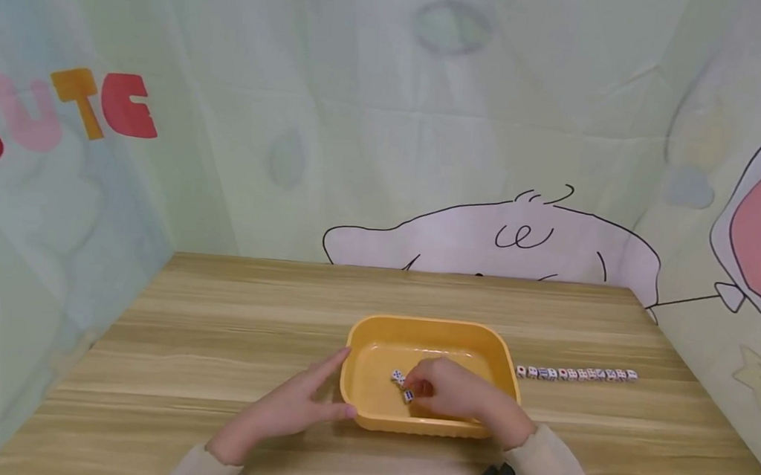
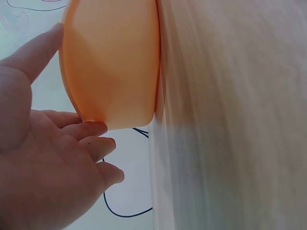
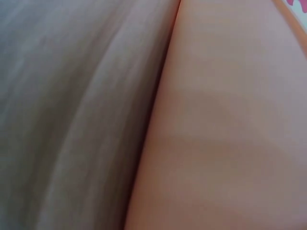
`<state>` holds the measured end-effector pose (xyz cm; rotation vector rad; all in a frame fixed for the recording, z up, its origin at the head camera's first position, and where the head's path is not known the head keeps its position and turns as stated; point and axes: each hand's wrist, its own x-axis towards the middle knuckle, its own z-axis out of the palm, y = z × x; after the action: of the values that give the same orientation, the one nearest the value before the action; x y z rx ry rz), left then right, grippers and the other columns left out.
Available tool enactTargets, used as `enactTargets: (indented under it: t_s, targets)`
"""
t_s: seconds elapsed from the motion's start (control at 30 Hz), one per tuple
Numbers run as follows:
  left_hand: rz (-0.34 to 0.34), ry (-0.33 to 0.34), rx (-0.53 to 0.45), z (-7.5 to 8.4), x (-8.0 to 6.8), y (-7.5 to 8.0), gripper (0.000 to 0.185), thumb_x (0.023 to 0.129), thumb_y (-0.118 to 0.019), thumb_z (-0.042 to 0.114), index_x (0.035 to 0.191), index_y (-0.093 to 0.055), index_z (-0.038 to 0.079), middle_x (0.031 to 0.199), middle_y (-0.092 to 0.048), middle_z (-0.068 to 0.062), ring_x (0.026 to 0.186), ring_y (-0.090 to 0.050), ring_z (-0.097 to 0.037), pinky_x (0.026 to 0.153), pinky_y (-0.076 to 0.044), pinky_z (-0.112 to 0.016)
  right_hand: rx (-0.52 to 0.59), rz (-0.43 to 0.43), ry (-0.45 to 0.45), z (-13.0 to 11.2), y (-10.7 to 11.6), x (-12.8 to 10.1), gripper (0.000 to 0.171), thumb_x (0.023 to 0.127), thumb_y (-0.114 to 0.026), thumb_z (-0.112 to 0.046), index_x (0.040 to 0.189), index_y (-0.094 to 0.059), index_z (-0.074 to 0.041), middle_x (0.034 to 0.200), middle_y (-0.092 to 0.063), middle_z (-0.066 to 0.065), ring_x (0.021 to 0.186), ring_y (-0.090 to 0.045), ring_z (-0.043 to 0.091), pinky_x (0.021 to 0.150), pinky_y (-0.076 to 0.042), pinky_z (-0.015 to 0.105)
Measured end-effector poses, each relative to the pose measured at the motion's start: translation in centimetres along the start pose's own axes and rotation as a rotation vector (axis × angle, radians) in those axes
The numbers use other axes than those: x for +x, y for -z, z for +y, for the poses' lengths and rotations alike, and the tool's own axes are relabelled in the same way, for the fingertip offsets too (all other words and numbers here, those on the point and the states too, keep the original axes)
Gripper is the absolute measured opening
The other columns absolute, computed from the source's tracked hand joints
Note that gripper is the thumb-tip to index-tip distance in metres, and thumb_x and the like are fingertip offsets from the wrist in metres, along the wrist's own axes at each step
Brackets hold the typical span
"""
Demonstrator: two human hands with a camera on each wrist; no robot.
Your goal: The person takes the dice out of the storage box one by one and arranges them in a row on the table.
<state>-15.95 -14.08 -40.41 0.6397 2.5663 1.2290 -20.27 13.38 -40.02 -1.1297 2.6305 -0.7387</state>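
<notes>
A yellow plastic tray (image 1: 373,334) sits on the wooden table (image 1: 227,315). My right hand (image 1: 452,391) reaches over the tray's near rim and pinches a small white die (image 1: 408,396) inside it. Another die (image 1: 398,376) lies loose on the tray floor just beyond. My left hand (image 1: 303,404) rests with straight fingers against the tray's left wall; the left wrist view shows those fingers (image 2: 86,129) touching the tray's outer wall (image 2: 115,62). The right wrist view is filled by the blurred tray wall (image 3: 225,134) and table (image 3: 72,105).
A row of several dice (image 1: 574,373) is lined up on the table right of the tray. Cartoon-printed cloth walls (image 1: 390,119) close in the table at the back and both sides.
</notes>
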Motion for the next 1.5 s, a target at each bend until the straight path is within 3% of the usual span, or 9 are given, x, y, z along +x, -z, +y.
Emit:
enactTargets:
  t_s: [0.53, 0.83, 1.03, 1.4, 1.5]
  targets:
    - [0.006, 0.005, 0.006, 0.1, 0.1, 0.0, 0.090, 0.085, -0.073, 0.039, 0.153, -0.023, 0.007, 0.156, -0.025, -0.019, 0.142, -0.024, -0.042, 0.111, -0.022, -0.064, -0.016, -0.045, -0.081, 0.3, -0.5, 0.4, 0.015, 0.084, -0.070, -0.010, 0.098, -0.073, -0.007, 0.082, -0.063, -0.006, 0.073, -0.052, 0.004, 0.070, -0.049, 0.022]
    - [0.005, 0.005, 0.012, 0.1, 0.1, 0.0, 0.091, 0.085, -0.072, 0.040, 0.153, -0.023, 0.006, 0.157, -0.024, -0.019, 0.142, -0.022, -0.043, 0.112, -0.020, -0.063, -0.031, 0.026, -0.030, 0.8, 0.0, 0.0, 0.009, 0.084, -0.068, -0.009, 0.093, -0.072, -0.009, 0.080, -0.060, -0.008, 0.072, -0.052, 0.003, 0.067, -0.049, 0.021]
    - [0.005, 0.019, 0.006, 0.2, 0.1, 0.1, 0.091, 0.085, -0.072, 0.040, 0.153, -0.023, 0.008, 0.157, -0.023, -0.018, 0.143, -0.021, -0.042, 0.112, -0.019, -0.063, 0.003, 0.089, -0.002, 1.2, 1.7, -1.3, 0.010, 0.086, -0.066, -0.006, 0.095, -0.070, -0.007, 0.083, -0.064, -0.005, 0.075, -0.055, 0.005, 0.068, -0.051, 0.022]
    - [0.007, 0.031, -0.002, 0.3, 0.0, 0.2, 0.091, 0.084, -0.073, 0.041, 0.154, -0.023, 0.009, 0.158, -0.022, -0.017, 0.144, -0.021, -0.041, 0.112, -0.019, -0.063, 0.082, 0.180, -0.083, 3.2, 6.6, -5.9, 0.012, 0.088, -0.065, -0.006, 0.099, -0.069, -0.006, 0.085, -0.063, -0.005, 0.077, -0.054, 0.008, 0.066, -0.051, 0.023]
    - [0.006, 0.028, 0.004, 0.4, 0.0, 0.2, 0.091, 0.084, -0.072, 0.041, 0.154, -0.023, 0.009, 0.158, -0.022, -0.017, 0.144, -0.021, -0.040, 0.113, -0.019, -0.063, 0.064, 0.216, -0.150, 4.1, 7.8, -7.6, 0.014, 0.088, -0.066, -0.007, 0.101, -0.069, -0.005, 0.085, -0.063, -0.005, 0.077, -0.053, 0.010, 0.066, -0.051, 0.023]
